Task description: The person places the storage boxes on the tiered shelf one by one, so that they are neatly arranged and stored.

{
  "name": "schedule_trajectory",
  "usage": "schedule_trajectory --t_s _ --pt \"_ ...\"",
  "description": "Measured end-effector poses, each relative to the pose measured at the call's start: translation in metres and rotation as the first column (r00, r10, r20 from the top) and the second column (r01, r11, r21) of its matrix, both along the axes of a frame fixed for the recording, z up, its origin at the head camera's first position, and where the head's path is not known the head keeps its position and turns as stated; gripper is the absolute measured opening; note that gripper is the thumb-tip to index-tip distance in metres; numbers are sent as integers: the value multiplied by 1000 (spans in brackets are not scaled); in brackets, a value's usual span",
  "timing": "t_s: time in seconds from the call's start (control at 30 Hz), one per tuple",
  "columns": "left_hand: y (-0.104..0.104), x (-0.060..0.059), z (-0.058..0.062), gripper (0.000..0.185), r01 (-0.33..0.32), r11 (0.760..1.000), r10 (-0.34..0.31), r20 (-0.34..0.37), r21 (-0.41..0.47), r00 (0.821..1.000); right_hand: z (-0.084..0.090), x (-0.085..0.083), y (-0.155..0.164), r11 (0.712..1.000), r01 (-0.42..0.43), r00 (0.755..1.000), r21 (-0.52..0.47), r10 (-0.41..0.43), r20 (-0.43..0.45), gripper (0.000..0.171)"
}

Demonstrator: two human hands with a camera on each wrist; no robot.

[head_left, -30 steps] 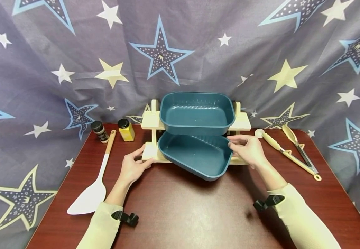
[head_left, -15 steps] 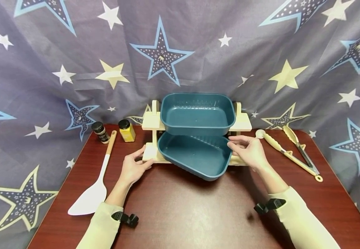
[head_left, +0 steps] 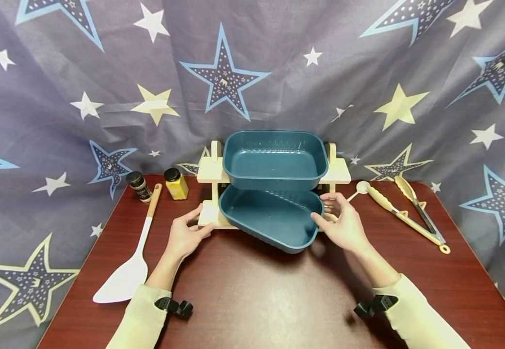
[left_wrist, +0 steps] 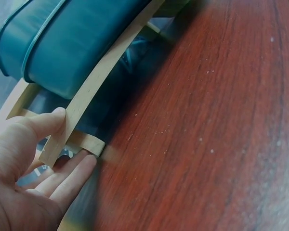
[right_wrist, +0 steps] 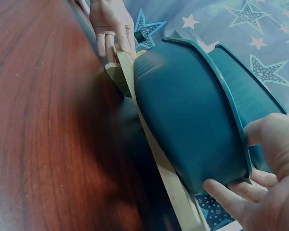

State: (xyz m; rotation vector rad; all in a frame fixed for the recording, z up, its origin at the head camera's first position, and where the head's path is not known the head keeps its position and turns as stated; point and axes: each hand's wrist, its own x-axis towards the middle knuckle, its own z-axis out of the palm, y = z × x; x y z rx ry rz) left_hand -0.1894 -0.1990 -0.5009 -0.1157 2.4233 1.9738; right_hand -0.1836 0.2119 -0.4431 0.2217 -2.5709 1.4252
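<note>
A two-tier pale wooden rack (head_left: 210, 211) stands at the back of the table. Its upper shelf bears a teal rectangular bin (head_left: 274, 162). On the lower tier a second teal bin (head_left: 274, 220) sits askew, its front right corner jutting past the shelf edge. My left hand (head_left: 185, 236) grips the left end of the lower shelf, thumb against the wooden slat (left_wrist: 94, 82) in the left wrist view. My right hand (head_left: 344, 225) holds the lower bin's right side. In the right wrist view its thumb lies at the rim and the fingers touch the outer wall.
To the left lie a white spatula (head_left: 125, 276) with a wooden handle, a black-capped spice jar (head_left: 139, 187) and a yellow bottle (head_left: 176, 185). On the right are cream-tipped tongs (head_left: 414, 220) and a small white round-ended utensil (head_left: 362, 187). A star-patterned curtain (head_left: 252, 58) hangs behind.
My right hand has shifted forward along the lower bin's right side, its thumb now nearer the front corner. The left hand keeps its grip on the rack, and the bins stay about where they were.
</note>
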Motion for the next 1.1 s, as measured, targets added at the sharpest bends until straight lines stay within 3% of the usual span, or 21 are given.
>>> schedule_trajectory --t_s 0.8,1.1 --pt "-1 -2 -1 78 0 1000 0 -7 13 1000 3 -8 -1 999 51 998 -17 -50 45 38" --pt "-1 -1 -1 78 0 1000 0 -2 21 1000 2 -1 -3 996 49 997 -70 -44 70 50"
